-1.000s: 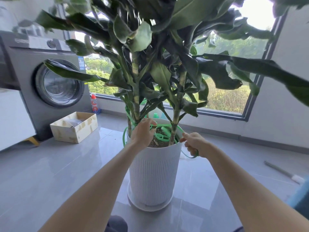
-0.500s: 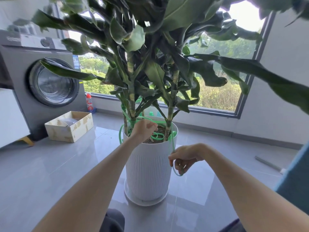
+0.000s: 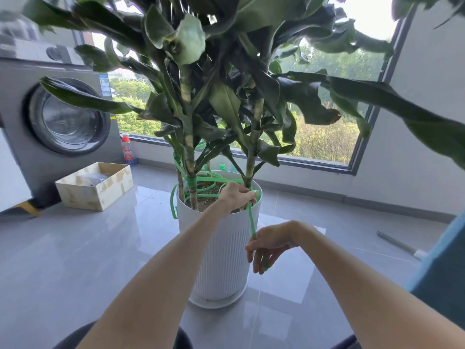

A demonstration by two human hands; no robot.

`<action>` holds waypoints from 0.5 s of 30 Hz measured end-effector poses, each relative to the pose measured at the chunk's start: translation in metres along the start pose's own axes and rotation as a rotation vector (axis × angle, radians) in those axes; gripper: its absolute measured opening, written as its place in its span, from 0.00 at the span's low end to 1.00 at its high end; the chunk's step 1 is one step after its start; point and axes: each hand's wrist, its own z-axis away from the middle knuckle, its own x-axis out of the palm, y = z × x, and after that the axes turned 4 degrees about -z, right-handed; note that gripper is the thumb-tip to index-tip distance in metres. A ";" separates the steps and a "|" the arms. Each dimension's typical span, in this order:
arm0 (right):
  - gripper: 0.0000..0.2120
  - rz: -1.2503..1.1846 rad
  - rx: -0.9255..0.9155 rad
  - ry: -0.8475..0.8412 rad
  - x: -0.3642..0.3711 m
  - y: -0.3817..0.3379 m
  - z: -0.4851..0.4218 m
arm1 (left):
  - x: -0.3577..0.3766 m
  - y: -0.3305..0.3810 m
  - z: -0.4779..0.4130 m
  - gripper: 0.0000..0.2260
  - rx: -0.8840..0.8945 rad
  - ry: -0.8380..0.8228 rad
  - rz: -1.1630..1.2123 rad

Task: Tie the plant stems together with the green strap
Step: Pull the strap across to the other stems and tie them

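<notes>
A tall leafy plant with several stems (image 3: 189,157) grows in a white ribbed pot (image 3: 221,253) on the floor. A green strap (image 3: 205,175) is wound round the left stems and lies in loose loops over the soil and the pot's left rim. My left hand (image 3: 237,196) is at the pot's right rim beside the right stem (image 3: 251,162), gripping the strap. From there the strap runs down to my right hand (image 3: 268,244), which pinches it in front of the pot, with the free end hanging below the fingers.
A grey washing machine (image 3: 57,119) stands at the left with an open cardboard box (image 3: 95,185) in front of it. A red-capped bottle (image 3: 127,151) sits by the window. A metal rod (image 3: 400,244) lies on the floor at the right. Leaves spread wide overhead.
My left hand moved from the left stems across to the right stem at the pot's rim. My right hand dropped down in front of the pot, drawing the strap downward.
</notes>
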 end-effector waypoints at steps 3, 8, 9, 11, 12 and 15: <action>0.09 0.113 0.034 0.013 0.000 0.007 -0.005 | -0.005 0.000 0.001 0.09 -0.037 -0.025 0.052; 0.05 0.183 0.088 0.077 -0.002 0.018 -0.010 | -0.016 0.003 0.006 0.10 -0.120 -0.089 0.132; 0.04 0.105 0.086 0.059 -0.002 0.018 -0.010 | -0.016 0.005 0.009 0.10 -0.150 -0.119 0.205; 0.08 -0.015 0.104 0.019 -0.001 0.015 -0.008 | -0.017 0.008 0.014 0.12 -0.176 -0.153 0.298; 0.11 -0.034 0.118 0.008 0.001 0.013 -0.007 | -0.017 0.009 0.016 0.12 -0.176 -0.158 0.299; 0.11 -0.090 0.154 -0.025 0.007 0.006 -0.004 | -0.017 0.007 0.020 0.12 -0.135 -0.137 0.140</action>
